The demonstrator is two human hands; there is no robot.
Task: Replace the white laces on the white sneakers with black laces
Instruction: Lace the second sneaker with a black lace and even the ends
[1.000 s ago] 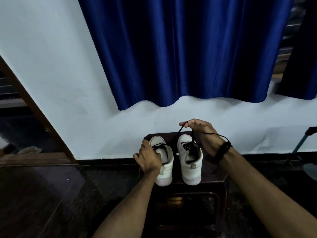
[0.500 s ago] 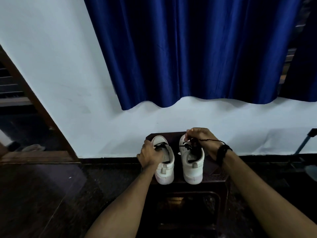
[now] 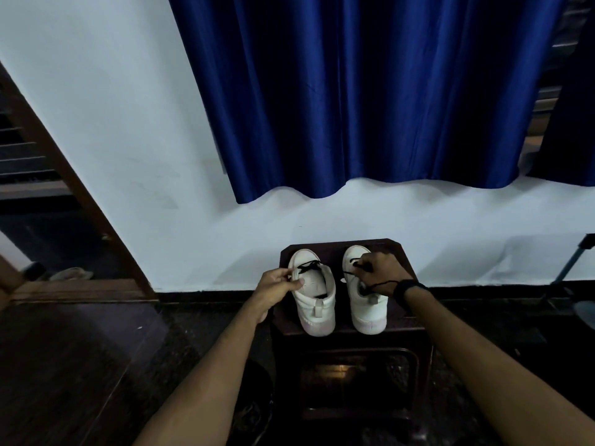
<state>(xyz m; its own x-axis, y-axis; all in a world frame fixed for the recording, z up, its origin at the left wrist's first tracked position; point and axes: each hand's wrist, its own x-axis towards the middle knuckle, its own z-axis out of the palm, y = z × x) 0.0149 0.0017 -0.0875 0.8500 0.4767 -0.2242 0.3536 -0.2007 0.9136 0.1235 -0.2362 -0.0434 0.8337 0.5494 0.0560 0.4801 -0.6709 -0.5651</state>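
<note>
The right hand [image 3: 380, 273] covers most of the tongue and eyelets of the right sneaker [image 3: 365, 294], so how far its black lace [image 3: 355, 268] is threaded cannot be told; the grip is clenched on that lace, a loose strand trailing back under the wrist beside a dark wristband [image 3: 410, 289]. The left hand [image 3: 278, 286] holds the side of the left sneaker [image 3: 314, 294] between thumb and fingers, and just beyond that grip a second black lace [image 3: 309, 267] crosses the top eyelets. The mouth of each shoe is dark, and nothing can be made out inside. Both sneakers stand upright, side by side but apart, heels toward the person, on a small dark bench [image 3: 402, 252]; their heels sit at its near edge, with a bare strip of top to the right of the right grip. Beyond the toes the bench meets a white wall [image 3: 128, 123] under a blue curtain [image 3: 354, 91]. The dark floor [image 3: 80, 365] is open to the left.
</note>
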